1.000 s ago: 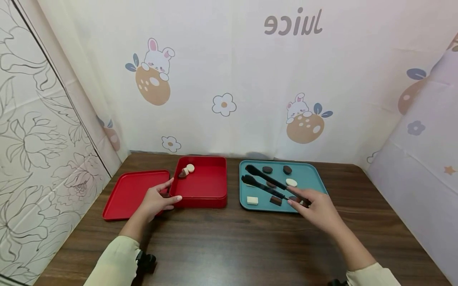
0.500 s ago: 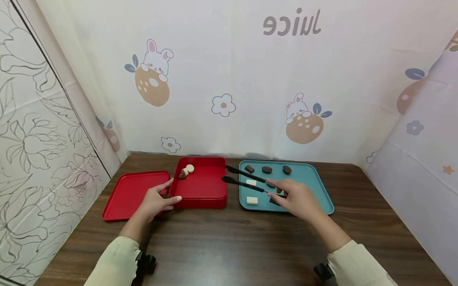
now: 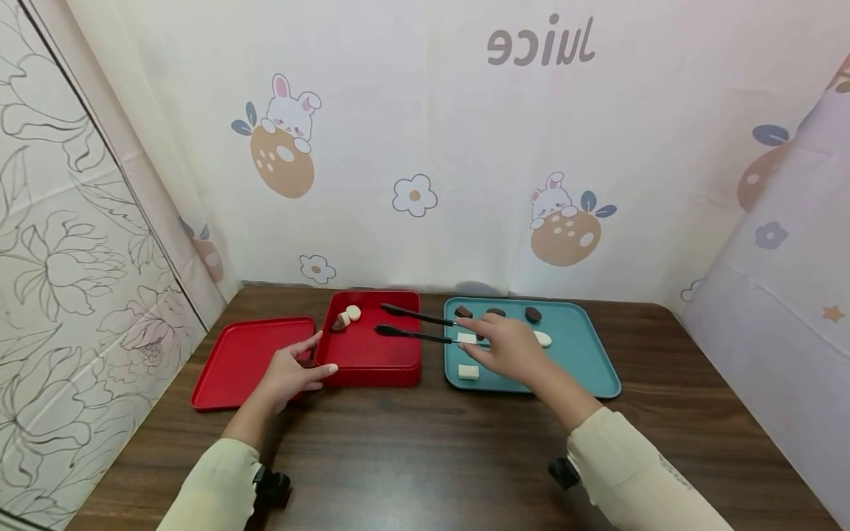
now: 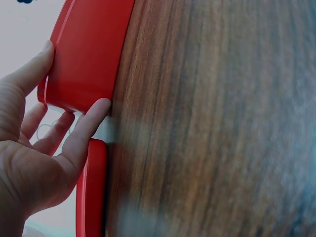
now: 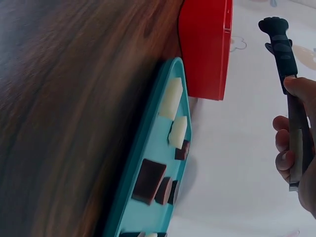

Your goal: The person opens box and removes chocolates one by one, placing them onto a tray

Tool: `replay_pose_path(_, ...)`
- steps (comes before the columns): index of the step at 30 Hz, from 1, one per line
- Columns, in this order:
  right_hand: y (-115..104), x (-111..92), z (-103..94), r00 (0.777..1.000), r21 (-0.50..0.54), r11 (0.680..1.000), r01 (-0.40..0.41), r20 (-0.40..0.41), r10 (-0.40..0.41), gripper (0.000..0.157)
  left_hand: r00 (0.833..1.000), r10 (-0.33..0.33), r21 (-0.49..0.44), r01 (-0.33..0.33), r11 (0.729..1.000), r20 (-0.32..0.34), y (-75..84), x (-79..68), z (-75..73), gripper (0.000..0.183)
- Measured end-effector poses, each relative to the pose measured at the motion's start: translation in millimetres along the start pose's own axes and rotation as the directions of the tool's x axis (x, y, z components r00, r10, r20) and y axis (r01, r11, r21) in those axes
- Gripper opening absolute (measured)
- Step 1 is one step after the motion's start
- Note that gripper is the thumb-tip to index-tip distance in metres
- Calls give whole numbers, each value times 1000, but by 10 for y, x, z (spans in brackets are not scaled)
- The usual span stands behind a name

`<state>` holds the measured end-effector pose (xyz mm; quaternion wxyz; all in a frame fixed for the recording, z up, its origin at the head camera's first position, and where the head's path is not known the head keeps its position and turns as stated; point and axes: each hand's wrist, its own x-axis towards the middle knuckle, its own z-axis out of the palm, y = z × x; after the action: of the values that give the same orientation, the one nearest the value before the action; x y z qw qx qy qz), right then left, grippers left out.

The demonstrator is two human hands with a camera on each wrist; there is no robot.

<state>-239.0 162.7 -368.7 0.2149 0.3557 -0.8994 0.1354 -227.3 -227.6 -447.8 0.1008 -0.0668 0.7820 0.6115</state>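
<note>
My right hand (image 3: 508, 346) holds black tongs (image 3: 420, 316). Their two arms stand apart, with tips over the right half of the red box (image 3: 372, 375); nothing shows between them. Against the box's near left corner lies my left hand (image 3: 292, 375), thumb on the front wall and fairly straight fingers at the side. A round cream piece (image 3: 353, 313) and a small brown-and-cream piece (image 3: 340, 321) sit at the box's back left. Beneath my right hand is the teal tray (image 3: 584, 369), bearing white pieces (image 3: 468, 372) and dark chocolate-like pieces (image 5: 149, 180); hand and forearm hide some.
A flat red lid or tray (image 3: 232, 369) lies left of the box, partly behind my left hand. All stand on a dark wooden table (image 3: 398, 457). A printed curtain (image 3: 425, 133) rises behind the table's far edge.
My right hand has carried the tongs leftward from above the teal tray until their tips are over the red box. My left hand stays at the box corner.
</note>
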Motion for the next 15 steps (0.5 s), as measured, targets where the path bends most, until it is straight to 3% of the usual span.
replay_pose_path(7,-38,246,117,999,-16,1000,17,52,-16,38,1000,0,-10,0,1000,-1,29,-27,21,88)
replay_pose_path(15,-51,513,246,980,-5,996,-84,182,84,37,1000,-11,-5,11,1000,-4,22,-16,17,90)
